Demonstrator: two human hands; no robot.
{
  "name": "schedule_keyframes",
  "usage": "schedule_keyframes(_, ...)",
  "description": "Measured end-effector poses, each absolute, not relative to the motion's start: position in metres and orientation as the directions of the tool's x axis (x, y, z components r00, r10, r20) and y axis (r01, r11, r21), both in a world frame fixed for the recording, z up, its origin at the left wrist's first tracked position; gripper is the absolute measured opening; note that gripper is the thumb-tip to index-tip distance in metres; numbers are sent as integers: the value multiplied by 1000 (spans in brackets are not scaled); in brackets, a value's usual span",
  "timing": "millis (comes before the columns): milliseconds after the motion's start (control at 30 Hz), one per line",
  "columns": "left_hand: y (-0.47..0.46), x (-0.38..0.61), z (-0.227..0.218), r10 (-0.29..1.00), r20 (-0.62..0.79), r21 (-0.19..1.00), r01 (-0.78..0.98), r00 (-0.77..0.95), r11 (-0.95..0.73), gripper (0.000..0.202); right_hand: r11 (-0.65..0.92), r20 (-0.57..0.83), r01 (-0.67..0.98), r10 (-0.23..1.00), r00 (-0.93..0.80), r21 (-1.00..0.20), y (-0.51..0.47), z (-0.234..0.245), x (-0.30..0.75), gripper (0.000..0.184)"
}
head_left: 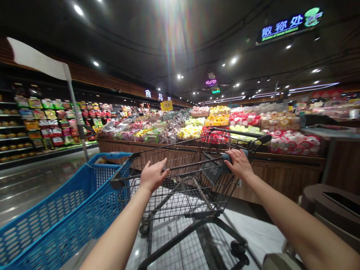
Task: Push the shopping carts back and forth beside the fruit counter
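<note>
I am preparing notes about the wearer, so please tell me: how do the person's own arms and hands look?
The left hand and right hand wear no gloves, and no ring, watch or bracelet can be seen. The left forearm and right forearm are bare to the picture's edge, with no sleeve in view.

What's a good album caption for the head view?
Left hand and right hand on a cart, blue basket beside it, packaged goods piled ahead.

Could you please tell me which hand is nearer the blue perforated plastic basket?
Left. The left hand is just right of the basket, over the black wire cart; the right hand is farther away, at the cart's right end.
</note>
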State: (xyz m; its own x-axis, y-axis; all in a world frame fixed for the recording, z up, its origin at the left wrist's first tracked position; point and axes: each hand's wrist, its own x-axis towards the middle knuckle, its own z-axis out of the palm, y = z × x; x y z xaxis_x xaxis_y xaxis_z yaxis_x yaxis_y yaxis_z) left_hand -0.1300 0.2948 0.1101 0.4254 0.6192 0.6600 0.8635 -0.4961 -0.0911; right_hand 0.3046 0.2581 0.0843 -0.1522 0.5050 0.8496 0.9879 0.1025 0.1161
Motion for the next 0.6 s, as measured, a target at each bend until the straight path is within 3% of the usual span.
schedule_keyframes(267, 294, -123, 110, 627, 681, -38, 873, 379, -486, 54, 40, 875, 997, 477, -83, 72, 261, 77, 295, 58)
schedule_keyframes(433, 295, -123, 109, 626, 692, -29, 880, 360, -474, 55, 83, 863, 990, 484, -143, 118, 258, 74, 264, 63)
schedule_keyframes(600, 294, -125, 109, 625, 689, -35, 877, 368, -479, 55, 133, 854, 983, 490, -176, 126, 259, 74, 243, 56)
